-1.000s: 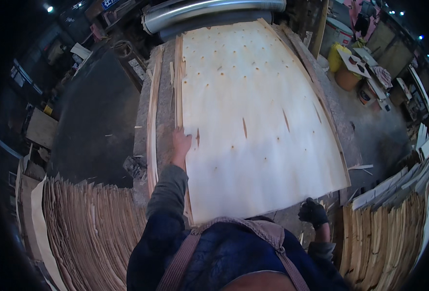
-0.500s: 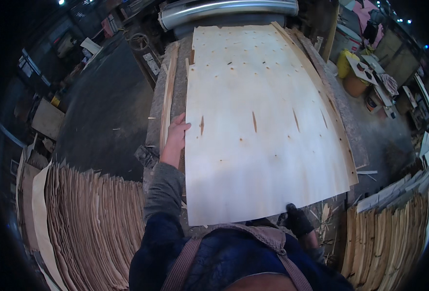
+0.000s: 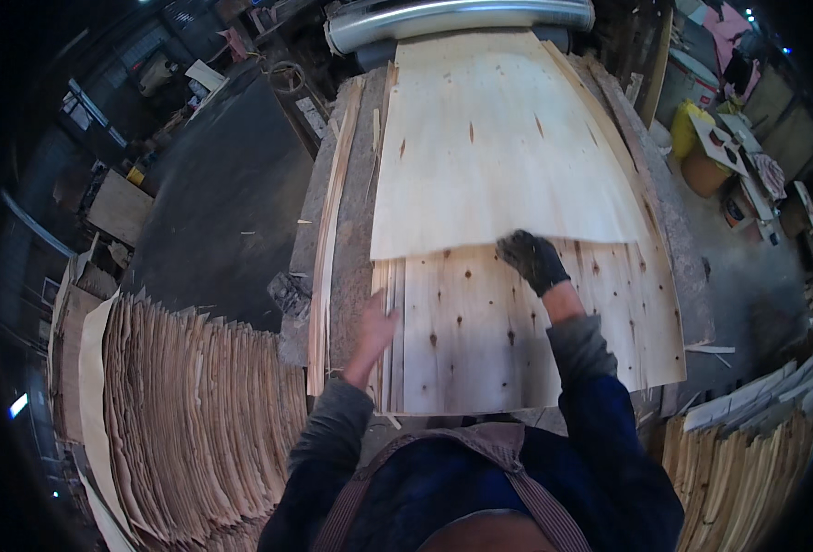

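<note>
A pale wood veneer sheet (image 3: pixel 508 175) with several dark slits lies on the table, its far end at the metal roller. My right hand (image 3: pixel 532 261), in a dark glove, has its fingers curled at the sheet's near edge. Under that edge, a knotty veneer sheet (image 3: pixel 480 340) shows on top of the pile. My left hand (image 3: pixel 372 333), bare and slightly blurred, is beside the pile's left edge, thumb apart from the fingers and nothing in it.
A shiny metal roller (image 3: pixel 462 20) spans the table's far end. Narrow wood strips (image 3: pixel 331 248) lie along the table's left side. Upright veneer stacks stand at the left (image 3: pixel 195 414) and right (image 3: pixel 738 469). A brown bucket (image 3: pixel 704 173) sits on the floor at right.
The pale sheet has slid away toward the roller, uncovering the knotty sheet. My right hand has come forward with its near edge. My left hand has let go of its left edge and drawn back.
</note>
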A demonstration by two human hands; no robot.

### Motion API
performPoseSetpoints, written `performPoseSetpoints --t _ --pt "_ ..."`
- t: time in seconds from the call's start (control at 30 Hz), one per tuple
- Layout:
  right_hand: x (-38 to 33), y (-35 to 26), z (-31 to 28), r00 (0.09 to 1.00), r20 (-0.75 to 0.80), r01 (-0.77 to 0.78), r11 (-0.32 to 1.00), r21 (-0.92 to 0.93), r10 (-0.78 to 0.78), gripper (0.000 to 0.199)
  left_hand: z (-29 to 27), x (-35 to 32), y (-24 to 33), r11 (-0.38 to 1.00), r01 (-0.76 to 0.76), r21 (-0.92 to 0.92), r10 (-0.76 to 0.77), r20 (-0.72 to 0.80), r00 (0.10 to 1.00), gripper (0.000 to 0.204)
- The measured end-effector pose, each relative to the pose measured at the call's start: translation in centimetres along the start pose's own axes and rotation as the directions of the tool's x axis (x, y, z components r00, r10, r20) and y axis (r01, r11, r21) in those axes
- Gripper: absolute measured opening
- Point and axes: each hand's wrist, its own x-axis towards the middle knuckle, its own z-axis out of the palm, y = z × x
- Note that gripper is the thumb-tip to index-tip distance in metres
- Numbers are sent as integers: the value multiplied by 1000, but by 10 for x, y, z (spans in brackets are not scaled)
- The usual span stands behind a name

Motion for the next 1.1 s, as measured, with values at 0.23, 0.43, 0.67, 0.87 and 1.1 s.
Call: performPoseSetpoints --t 0.23,0.43,0.67,0.87,1.1 --pt "-32 -8 2 988 -93 -125 991 -38 121 35 42 -18 6 980 -99 175 124 -141 982 66" --pt "-195 19 1 888 -218 -426 902 -63 405 33 28 -4 7 995 -99 -14 97 -124 988 55" --pt "-284 63 -7 829 -340 -442 893 85 443 29 1 -21 45 649 -58 -759 54 -30 998 44" --pt "-302 85 14 801 -487 -411 911 -22 349 26 -15 -23 53 454 -100 -885 218 1 976 47" --pt "-312 87 34 943 -235 -257 -69 -964 -236 32 13 -10 17 916 -336 219 359 -77 930 31"
